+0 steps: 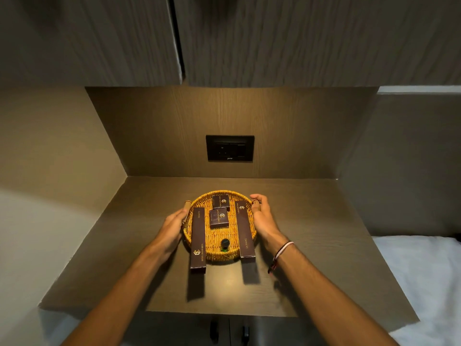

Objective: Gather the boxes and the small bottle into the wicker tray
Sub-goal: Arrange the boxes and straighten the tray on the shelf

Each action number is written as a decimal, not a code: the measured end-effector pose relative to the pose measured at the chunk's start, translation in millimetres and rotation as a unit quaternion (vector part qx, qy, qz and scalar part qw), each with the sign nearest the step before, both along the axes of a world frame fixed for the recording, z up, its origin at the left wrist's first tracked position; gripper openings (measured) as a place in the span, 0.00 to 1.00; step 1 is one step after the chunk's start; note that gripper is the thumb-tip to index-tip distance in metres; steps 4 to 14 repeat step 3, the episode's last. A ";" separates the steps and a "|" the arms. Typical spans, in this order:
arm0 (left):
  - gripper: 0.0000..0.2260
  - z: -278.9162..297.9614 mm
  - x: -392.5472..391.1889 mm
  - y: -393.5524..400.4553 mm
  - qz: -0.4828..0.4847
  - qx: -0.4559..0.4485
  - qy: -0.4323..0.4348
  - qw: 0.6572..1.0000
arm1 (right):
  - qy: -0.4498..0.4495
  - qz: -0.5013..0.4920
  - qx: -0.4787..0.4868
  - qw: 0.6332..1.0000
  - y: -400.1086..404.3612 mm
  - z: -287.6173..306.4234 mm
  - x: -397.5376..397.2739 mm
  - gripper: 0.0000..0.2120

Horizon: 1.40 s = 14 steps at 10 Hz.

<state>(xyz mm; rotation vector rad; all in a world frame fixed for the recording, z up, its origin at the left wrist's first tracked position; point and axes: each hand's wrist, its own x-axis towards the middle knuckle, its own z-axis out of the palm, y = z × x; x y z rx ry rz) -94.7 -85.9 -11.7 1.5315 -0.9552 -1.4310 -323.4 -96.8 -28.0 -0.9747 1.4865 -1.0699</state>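
Observation:
A round wicker tray sits mid-counter with a wooden handle on each side. Two long brown boxes lie in it: the left box and the right box both overhang the near rim. Two small square brown boxes rest between them, the far one and the near one. A small green bottle with a black cap stands near the front. My left hand wraps the left handle. My right hand grips the right handle.
The tray rests on a dark wood counter in a niche with side walls. A black socket plate is on the back wall. Cabinets hang overhead. White bedding lies to the right, past the counter edge.

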 end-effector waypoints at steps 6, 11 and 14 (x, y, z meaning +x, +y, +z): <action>0.21 13.7 -6.3 -12.3 -0.030 -0.026 -0.074 0.996 | 0.134 0.021 -0.020 0.991 -3.0 16.7 -10.6 0.29; 0.21 13.7 -6.3 -12.3 -0.030 -0.026 -0.074 0.996 | 0.134 0.021 -0.020 0.991 -3.0 16.7 -10.6 0.29; 0.21 13.7 -6.3 -12.3 -0.030 -0.026 -0.074 0.996 | 0.134 0.021 -0.020 0.991 -3.0 16.7 -10.6 0.29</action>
